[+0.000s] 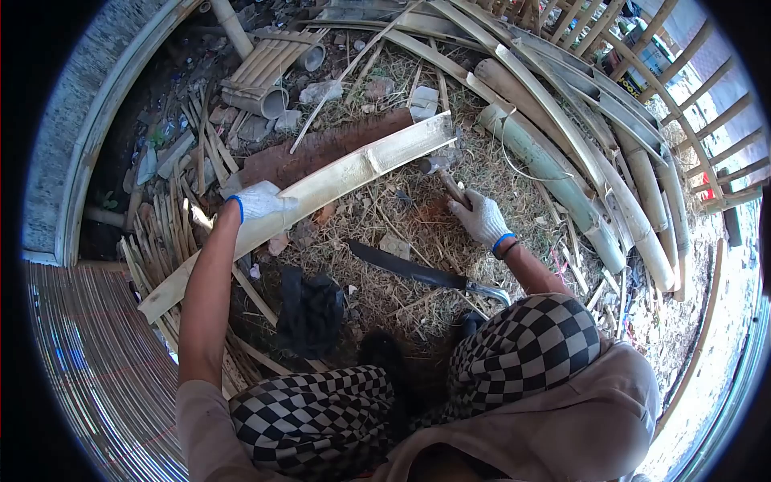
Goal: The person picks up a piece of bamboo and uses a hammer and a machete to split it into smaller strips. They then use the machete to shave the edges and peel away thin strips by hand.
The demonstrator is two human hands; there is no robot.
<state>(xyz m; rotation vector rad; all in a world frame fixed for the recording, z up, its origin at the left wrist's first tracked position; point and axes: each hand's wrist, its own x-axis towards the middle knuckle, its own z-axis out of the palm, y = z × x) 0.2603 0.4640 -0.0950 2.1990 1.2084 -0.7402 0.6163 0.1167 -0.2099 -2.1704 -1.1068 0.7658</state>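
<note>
A long split bamboo piece (345, 178), pale inner side up, slants from lower left to upper right. My left hand (261, 201), in a white glove with a blue cuff, is closed on its near-middle part. In my gloved right hand (482, 218) is a hammer (440, 167), gripped by its wooden handle, the metal head close to the bamboo's right end. Behind the bamboo piece lies a reddish-brown log (321, 149). A machete (409, 269) with a dark blade rests on the straw-strewn ground between my hands and my knees.
Several bamboo poles and split lengths (554, 173) lie at the right. Thin bamboo strips (165, 233) are heaped at the left. A black cloth or bag (309, 312) lies before my knees. A bamboo slat fence (699, 96) stands at upper right, a wall (80, 120) at left.
</note>
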